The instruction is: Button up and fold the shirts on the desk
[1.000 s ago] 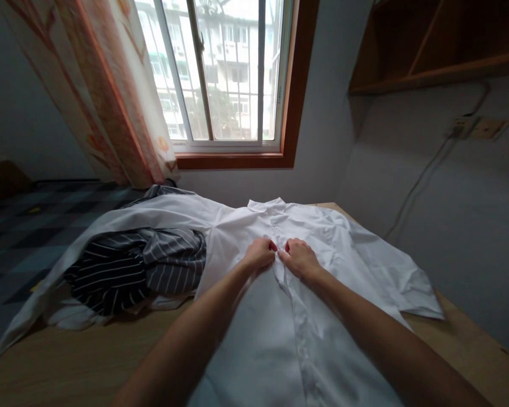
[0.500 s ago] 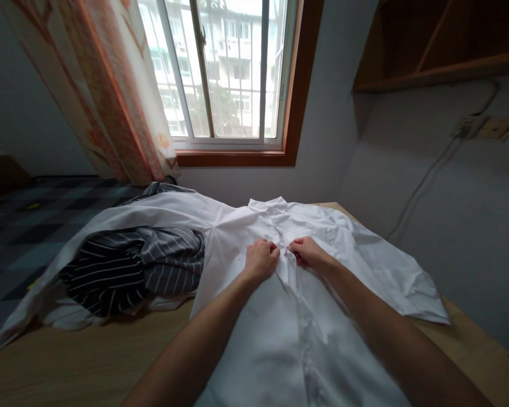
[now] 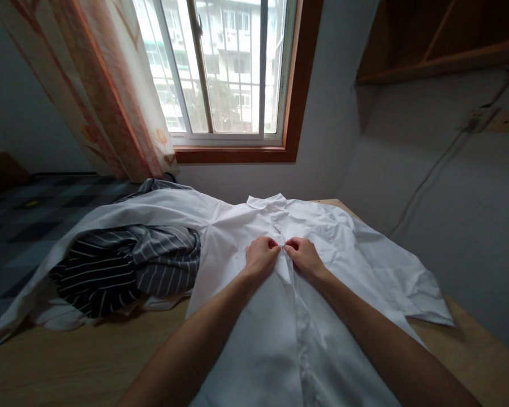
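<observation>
A white long-sleeved shirt lies spread front up, its collar pointing at the window and its sleeves reaching out to both sides. At chest height on the front placket, my left hand pinches the fabric edge between thumb and fingers. Right beside it, my right hand grips the placket too, the fingertips of both hands almost touching. Whether a button sits between the fingers is too small to see. Below the hands the placket runs down in loose folds.
Dark striped clothing is bunched on the left, under and beside the shirt's sleeve. The wooden table carries the shirt. A checked bedspread lies at far left. A window, curtain, wall shelf and hanging cable surround it.
My right hand has moved slightly left, closing the small gap to my left hand at the placket. My left hand stays nearly in place. The view has shifted a little.
</observation>
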The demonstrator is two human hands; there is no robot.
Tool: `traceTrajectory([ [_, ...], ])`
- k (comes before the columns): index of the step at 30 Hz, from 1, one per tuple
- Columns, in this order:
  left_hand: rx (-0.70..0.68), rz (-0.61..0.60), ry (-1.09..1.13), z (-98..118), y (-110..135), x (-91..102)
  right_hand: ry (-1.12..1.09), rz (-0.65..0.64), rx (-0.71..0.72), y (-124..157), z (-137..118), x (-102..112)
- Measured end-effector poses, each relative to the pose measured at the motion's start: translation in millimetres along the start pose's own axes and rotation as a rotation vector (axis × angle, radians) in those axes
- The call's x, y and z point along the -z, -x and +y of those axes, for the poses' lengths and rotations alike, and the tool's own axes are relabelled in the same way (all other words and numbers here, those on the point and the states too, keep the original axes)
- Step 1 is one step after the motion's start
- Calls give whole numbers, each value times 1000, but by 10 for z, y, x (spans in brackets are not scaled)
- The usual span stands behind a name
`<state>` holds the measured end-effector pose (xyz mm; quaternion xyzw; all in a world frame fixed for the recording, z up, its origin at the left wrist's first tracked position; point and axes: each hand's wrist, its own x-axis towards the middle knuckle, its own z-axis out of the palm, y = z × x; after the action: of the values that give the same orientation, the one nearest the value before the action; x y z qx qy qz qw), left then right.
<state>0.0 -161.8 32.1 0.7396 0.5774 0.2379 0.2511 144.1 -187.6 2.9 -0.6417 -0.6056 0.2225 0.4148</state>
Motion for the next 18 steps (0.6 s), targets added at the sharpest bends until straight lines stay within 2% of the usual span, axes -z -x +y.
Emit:
traceTrajectory([
  [5,-20,7,61,-31,-24,-61,109,47,32,34,-73,19],
  [9,7,-45,139,-82,-42,-94,66,58,29,35,-74,15],
  [13,16,-27,144,-84,-43,-102,1,47,45,25,-54,17],
  [16,15,-4,157,-77,-39,-102,-105,36,31,1,-4,-1],
  [18,6,5,158,-80,-38,-107,-305,4,-64,-20,37,-21],
])
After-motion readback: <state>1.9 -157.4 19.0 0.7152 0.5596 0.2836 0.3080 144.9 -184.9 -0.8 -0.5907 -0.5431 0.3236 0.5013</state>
